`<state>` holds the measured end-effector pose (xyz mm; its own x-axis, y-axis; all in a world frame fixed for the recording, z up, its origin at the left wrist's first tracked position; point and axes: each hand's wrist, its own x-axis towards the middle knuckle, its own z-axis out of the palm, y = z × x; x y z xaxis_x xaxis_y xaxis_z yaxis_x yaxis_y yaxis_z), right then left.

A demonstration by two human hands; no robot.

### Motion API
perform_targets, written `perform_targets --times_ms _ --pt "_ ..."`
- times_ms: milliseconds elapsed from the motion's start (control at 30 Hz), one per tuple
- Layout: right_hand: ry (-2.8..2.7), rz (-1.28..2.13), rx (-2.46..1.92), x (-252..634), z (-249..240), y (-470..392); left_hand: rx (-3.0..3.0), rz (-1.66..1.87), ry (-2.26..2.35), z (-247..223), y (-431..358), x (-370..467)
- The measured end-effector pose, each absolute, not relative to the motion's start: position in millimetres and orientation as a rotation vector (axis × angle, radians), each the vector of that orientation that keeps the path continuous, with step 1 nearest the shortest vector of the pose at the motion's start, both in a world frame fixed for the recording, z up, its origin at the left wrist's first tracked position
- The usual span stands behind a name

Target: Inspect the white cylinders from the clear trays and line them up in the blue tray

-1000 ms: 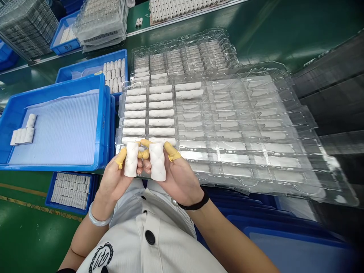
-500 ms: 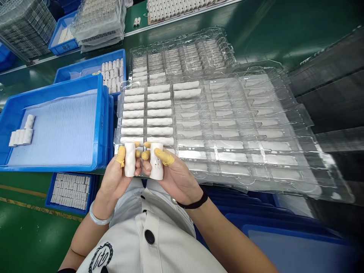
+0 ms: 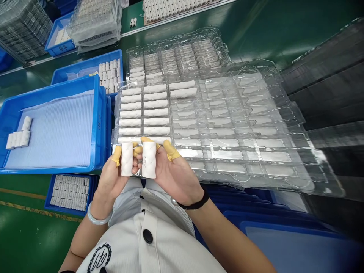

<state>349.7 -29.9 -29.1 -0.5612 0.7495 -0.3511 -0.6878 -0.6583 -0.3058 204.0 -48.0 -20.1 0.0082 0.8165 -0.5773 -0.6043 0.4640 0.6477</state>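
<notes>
My left hand [image 3: 115, 170] holds a white wavy cylinder [image 3: 126, 159] upright between its thumb and fingers. In my right hand [image 3: 173, 170] a second white cylinder [image 3: 149, 160], with faint dark marks, rests against the fingers, its thumb lifted away from it. Yellow covers sit on the thumbs and some fingertips. Both hands are side by side over the near edge of a clear plastic tray [image 3: 204, 131]. White cylinders [image 3: 156, 112] lie in the tray's left two columns, and two more lie at the top of the third.
At the left, a blue bin [image 3: 98, 125] holds several white cylinders [image 3: 21, 138]. A smaller blue bin [image 3: 89, 191] full of pieces stands below it. Behind are another clear tray [image 3: 176, 57] and stacked trays [image 3: 96, 22]. Blue trays [image 3: 273, 231] lie at lower right.
My right thumb has lifted off its cylinder, and the cylinder has turned and shifted slightly left. The whole view has shifted a little.
</notes>
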Motion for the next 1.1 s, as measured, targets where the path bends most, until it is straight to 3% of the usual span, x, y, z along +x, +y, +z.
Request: perform_targets --times_ms 1100 --pt "-0.173 2.233 -0.586 348.0 -39.5 -28.9 0.098 1.053 1.017 -18.9 -44.4 202.5"
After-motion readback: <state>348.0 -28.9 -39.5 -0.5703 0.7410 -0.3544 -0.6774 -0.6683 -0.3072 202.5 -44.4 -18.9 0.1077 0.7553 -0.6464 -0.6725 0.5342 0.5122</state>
